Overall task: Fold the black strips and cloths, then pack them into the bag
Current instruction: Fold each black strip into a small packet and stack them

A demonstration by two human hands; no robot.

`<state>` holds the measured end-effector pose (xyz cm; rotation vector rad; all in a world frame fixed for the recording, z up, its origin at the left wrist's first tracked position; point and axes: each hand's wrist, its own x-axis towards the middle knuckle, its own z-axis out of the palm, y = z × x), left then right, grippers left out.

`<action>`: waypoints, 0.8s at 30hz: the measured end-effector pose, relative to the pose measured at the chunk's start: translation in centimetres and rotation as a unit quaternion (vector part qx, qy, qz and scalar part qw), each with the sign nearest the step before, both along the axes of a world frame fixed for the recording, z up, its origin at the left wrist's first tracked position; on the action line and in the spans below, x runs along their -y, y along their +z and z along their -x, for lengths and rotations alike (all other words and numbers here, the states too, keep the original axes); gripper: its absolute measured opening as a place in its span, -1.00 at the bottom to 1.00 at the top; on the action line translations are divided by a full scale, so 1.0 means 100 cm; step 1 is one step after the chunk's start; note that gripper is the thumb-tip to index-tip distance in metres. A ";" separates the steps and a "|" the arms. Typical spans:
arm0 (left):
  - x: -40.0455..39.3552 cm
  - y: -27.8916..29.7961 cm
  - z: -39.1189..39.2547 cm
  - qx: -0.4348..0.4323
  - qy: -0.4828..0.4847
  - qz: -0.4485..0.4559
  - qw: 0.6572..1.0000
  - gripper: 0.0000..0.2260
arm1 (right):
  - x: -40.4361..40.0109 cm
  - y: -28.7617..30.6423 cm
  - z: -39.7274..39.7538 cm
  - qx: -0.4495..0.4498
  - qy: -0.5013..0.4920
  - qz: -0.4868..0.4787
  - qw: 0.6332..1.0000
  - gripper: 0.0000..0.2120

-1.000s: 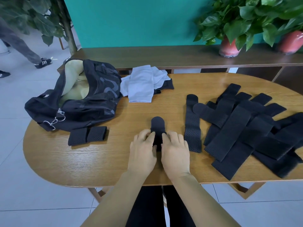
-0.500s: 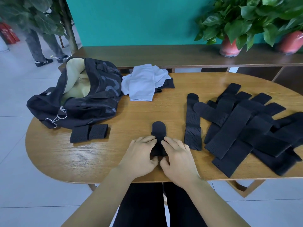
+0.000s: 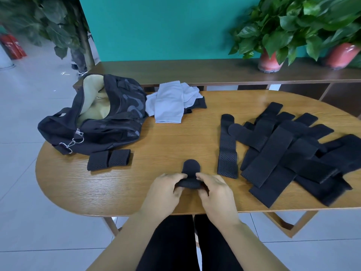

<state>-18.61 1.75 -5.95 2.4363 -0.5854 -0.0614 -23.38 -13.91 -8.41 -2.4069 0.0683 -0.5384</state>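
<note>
An oval wooden table [image 3: 175, 145] stands on a pale tiled floor [image 3: 29, 222], its far edge against a long dark wooden bench [image 3: 195, 72] before a teal wall [image 3: 166, 26]. Two leafy plants in red pots [image 3: 270, 62] sit at the bench's right end, and a red extinguisher [image 3: 13, 45] stands far left

Both bare forearms are extended forward side by side over the near edge of the table [image 3: 117, 200], and the left hand [image 3: 166, 189] and right hand [image 3: 214, 190] are curled inward, each pinching one end of a black strip [image 3: 191, 174].
</note>
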 end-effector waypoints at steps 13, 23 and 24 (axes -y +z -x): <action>0.023 -0.003 -0.026 -0.022 0.126 0.043 0.991 -0.87 | -0.023 0.015 -0.035 -0.052 -0.136 0.005 0.989 -0.86; 0.029 -0.006 -0.044 -0.053 0.140 -0.004 0.989 -0.74 | -0.019 0.019 -0.050 -0.130 -0.147 0.062 0.979 -0.72; 0.029 -0.006 -0.044 -0.055 0.141 -0.009 0.988 -0.78 | -0.020 0.020 -0.050 -0.132 -0.152 0.071 0.977 -0.71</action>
